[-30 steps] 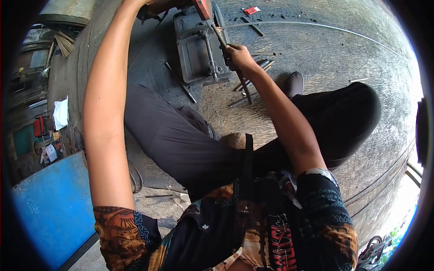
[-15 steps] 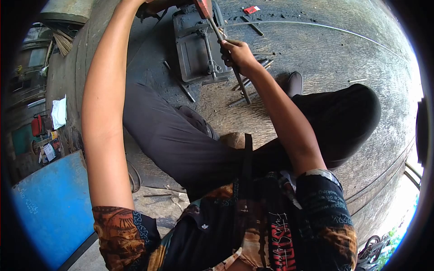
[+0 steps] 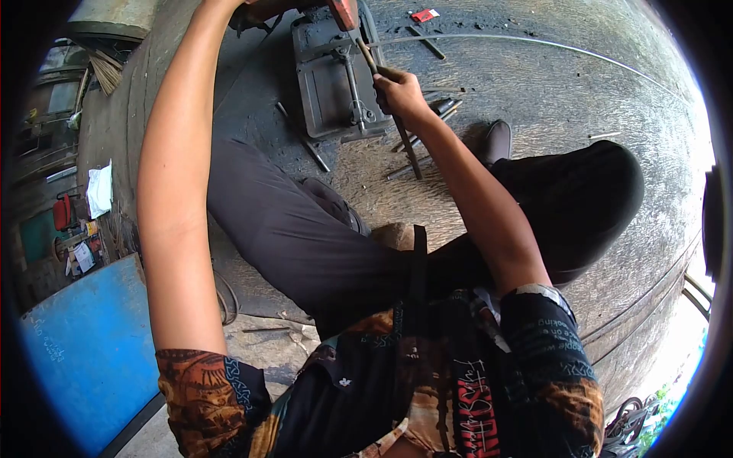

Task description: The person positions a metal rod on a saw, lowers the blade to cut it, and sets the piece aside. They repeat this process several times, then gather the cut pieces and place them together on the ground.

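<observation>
My right hand (image 3: 398, 93) is closed around a long metal rod (image 3: 407, 145), which slants from upper left to lower right. The rod's upper end is close to a red tool head (image 3: 343, 14) at the top edge. Beneath them lies a dark metal frame (image 3: 324, 91) with a threaded bar and a cross handle. My left arm reaches up the left side; my left hand (image 3: 238, 3) is almost wholly cut off by the top edge, its fingers hidden.
Loose rods (image 3: 304, 139) lie left of the frame, with more behind my right forearm. A long thin strip (image 3: 534, 42) curves to the right near a red packet (image 3: 424, 15). My bent legs flank the floor; a blue panel (image 3: 92, 343) stands at lower left.
The rod's upper end has shifted slightly left, and my right hand has moved a little with it. Small orange glints beside the rod's upper part no longer show.
</observation>
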Action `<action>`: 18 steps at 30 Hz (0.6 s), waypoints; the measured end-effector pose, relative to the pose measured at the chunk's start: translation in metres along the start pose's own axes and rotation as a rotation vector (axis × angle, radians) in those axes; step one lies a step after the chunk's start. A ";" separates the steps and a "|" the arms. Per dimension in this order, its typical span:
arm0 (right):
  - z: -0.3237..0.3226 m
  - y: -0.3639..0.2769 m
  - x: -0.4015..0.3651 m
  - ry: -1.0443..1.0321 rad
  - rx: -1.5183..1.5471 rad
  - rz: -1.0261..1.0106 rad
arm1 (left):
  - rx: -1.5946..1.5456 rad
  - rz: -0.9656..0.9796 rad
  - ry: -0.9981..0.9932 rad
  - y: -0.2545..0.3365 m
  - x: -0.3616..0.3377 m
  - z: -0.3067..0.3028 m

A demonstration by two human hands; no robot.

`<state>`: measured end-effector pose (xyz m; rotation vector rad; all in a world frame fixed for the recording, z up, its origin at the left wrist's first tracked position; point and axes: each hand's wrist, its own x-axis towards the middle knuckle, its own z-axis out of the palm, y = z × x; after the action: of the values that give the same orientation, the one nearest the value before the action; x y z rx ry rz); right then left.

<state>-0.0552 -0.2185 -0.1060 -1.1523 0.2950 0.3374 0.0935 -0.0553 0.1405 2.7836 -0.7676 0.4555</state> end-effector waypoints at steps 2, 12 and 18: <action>0.000 0.004 0.002 0.007 -0.011 0.019 | -0.005 -0.003 0.000 0.000 0.000 0.001; -0.031 -0.008 0.016 -0.040 -0.070 0.141 | 0.038 0.017 -0.006 0.002 -0.002 -0.001; -0.078 -0.009 0.062 0.115 -0.929 -0.242 | -0.066 -0.067 -0.035 0.008 -0.004 -0.004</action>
<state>0.0009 -0.2872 -0.1526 -2.1046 0.0822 0.1873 0.0857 -0.0589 0.1437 2.7532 -0.6823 0.3637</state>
